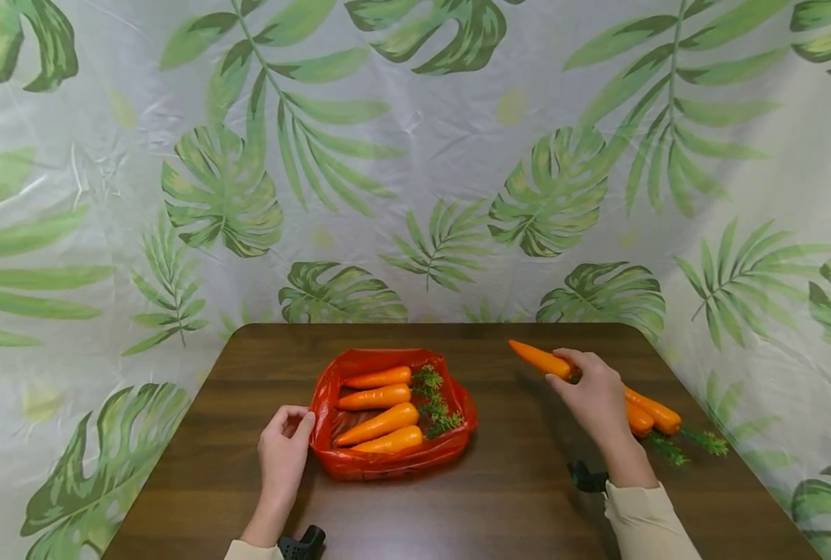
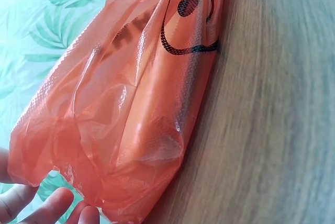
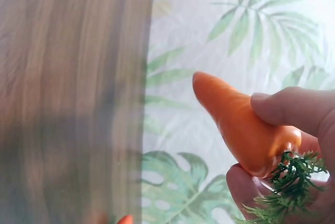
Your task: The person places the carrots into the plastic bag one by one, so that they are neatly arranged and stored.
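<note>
A red plastic bag (image 1: 394, 464) lies with its mouth spread wide on the table, left of the middle. Inside it, several orange carrots (image 1: 380, 422) with green tops lie side by side, tips to the left. My left hand (image 1: 284, 447) pinches the bag's left rim between thumb and fingers. In the left wrist view, the bag's thin side (image 2: 141, 109) bears a black print, and a carrot shows through. My right hand (image 1: 592, 397) holds a carrot (image 1: 537, 357) by its thick end, raised above the table; its green top (image 3: 290, 187) hangs by the palm.
Two more carrots (image 1: 656, 412) lie on the brown wooden table (image 1: 513, 498) at the right, partly behind my right hand and forearm. Behind the table hangs a leaf-patterned sheet (image 1: 443, 155). Dark wrist devices (image 1: 303, 543) show beneath both wrists.
</note>
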Demonstrator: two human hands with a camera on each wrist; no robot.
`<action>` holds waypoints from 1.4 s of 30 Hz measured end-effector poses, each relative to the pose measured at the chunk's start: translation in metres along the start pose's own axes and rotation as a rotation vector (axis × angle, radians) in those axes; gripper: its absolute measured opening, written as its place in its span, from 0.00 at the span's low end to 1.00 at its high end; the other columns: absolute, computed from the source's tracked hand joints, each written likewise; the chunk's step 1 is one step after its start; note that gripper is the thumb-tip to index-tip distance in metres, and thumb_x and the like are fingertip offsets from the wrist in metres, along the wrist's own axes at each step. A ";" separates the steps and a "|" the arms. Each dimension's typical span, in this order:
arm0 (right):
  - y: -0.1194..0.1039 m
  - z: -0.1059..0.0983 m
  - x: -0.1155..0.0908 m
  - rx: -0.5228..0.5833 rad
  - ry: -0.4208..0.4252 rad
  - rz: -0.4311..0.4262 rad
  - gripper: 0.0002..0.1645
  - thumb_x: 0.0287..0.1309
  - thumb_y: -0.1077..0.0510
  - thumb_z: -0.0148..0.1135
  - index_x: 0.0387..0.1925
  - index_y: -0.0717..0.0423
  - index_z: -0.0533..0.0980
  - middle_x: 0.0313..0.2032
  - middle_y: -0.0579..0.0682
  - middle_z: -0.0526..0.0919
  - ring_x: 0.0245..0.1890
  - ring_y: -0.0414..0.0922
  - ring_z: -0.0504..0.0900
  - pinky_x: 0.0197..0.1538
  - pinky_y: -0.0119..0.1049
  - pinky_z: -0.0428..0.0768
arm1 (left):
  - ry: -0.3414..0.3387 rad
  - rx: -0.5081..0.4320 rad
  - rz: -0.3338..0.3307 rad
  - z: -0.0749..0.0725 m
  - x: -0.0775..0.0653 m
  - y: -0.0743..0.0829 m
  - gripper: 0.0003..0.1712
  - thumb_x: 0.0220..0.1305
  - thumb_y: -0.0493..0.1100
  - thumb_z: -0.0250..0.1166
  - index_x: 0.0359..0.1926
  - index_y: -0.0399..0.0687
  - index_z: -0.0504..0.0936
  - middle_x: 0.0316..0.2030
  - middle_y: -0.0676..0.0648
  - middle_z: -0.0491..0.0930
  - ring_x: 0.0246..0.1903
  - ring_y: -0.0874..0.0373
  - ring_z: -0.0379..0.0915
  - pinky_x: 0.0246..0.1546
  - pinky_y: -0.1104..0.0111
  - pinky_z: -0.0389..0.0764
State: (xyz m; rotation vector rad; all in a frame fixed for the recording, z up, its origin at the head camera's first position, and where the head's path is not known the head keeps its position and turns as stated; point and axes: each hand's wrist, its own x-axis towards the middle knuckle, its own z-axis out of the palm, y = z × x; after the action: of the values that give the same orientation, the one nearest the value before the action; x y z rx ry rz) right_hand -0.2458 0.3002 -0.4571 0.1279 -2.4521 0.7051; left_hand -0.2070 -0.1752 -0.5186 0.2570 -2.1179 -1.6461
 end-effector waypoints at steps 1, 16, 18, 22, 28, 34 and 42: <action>-0.003 0.001 0.001 0.004 0.003 -0.005 0.25 0.52 0.56 0.78 0.53 0.53 0.83 0.41 0.56 0.83 0.34 0.52 0.78 0.38 0.48 0.74 | -0.001 -0.001 -0.001 0.000 0.000 0.000 0.05 0.68 0.39 0.66 0.40 0.39 0.84 0.40 0.40 0.83 0.43 0.49 0.79 0.41 0.85 0.75; -0.044 0.014 0.012 0.097 -0.028 -0.044 0.26 0.50 0.57 0.79 0.53 0.50 0.83 0.42 0.52 0.83 0.35 0.51 0.79 0.38 0.45 0.74 | -0.001 0.008 -0.009 -0.001 0.001 -0.001 0.06 0.68 0.39 0.66 0.40 0.38 0.83 0.41 0.40 0.84 0.44 0.48 0.79 0.40 0.86 0.73; -0.049 0.016 0.013 0.106 -0.039 -0.051 0.26 0.50 0.57 0.79 0.53 0.50 0.83 0.42 0.52 0.83 0.36 0.51 0.79 0.38 0.45 0.74 | -0.001 0.012 -0.012 -0.001 0.001 -0.001 0.07 0.68 0.39 0.66 0.41 0.38 0.84 0.41 0.40 0.84 0.44 0.48 0.79 0.40 0.87 0.73; -0.059 0.021 0.015 0.118 -0.052 -0.068 0.26 0.49 0.57 0.80 0.52 0.49 0.84 0.43 0.51 0.84 0.37 0.50 0.80 0.39 0.46 0.76 | 0.001 0.010 -0.010 -0.001 0.001 -0.001 0.06 0.68 0.39 0.67 0.40 0.39 0.84 0.41 0.40 0.84 0.45 0.48 0.79 0.41 0.87 0.73; -0.073 0.027 0.017 0.166 -0.093 -0.074 0.26 0.50 0.56 0.80 0.53 0.48 0.84 0.45 0.49 0.84 0.39 0.48 0.80 0.41 0.47 0.79 | -0.003 -0.002 -0.011 -0.001 0.002 -0.002 0.06 0.68 0.39 0.66 0.41 0.39 0.83 0.42 0.40 0.83 0.45 0.48 0.79 0.42 0.87 0.73; -0.085 0.036 0.017 0.201 -0.133 -0.085 0.26 0.50 0.56 0.79 0.53 0.46 0.83 0.47 0.46 0.83 0.39 0.46 0.81 0.41 0.45 0.80 | -0.003 -0.002 -0.014 -0.001 0.002 -0.001 0.06 0.68 0.38 0.66 0.41 0.38 0.83 0.42 0.39 0.83 0.45 0.48 0.79 0.41 0.87 0.72; -0.100 0.047 0.017 0.259 -0.165 -0.092 0.25 0.50 0.56 0.79 0.53 0.45 0.84 0.48 0.44 0.83 0.41 0.44 0.80 0.41 0.42 0.80 | 0.008 -0.003 -0.005 -0.001 0.002 0.000 0.05 0.67 0.36 0.66 0.40 0.38 0.83 0.41 0.40 0.83 0.44 0.49 0.79 0.41 0.87 0.73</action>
State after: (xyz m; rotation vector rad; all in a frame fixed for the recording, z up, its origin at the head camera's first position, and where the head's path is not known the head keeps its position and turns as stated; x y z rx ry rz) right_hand -0.2597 0.1919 -0.4343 0.4112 -2.4797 1.0030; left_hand -0.2081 -0.1767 -0.5181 0.2672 -2.1107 -1.6479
